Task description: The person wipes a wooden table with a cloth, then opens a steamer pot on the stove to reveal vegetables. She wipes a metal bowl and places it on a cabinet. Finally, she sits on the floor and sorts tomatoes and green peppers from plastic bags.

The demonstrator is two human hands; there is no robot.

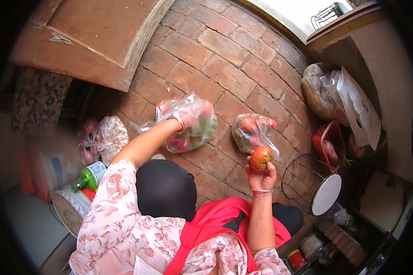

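My right hand [261, 177] holds up a large red tomato [261, 158], which has a dark, scarred patch near its stem end. My left hand [187, 120] reaches into a clear plastic bag [182, 142] on the brick floor; the film covers its fingers, so I cannot see what they touch. Red tomatoes and something green show through that bag. Just beyond the tomato in my right hand sits a second clear plastic bag [242, 137] with several red, tomato-like items in it, its loose end trailing towards me.
By my left arm are a bag of pale pieces [114, 137], a green plastic bottle [91, 175] and a bucket [67, 208]. To the right stand a round-seated metal stool [326, 194], a red plastic basket [321, 141] and stuffed plastic bags [321, 89]. A wooden door [89, 37] is at upper left.
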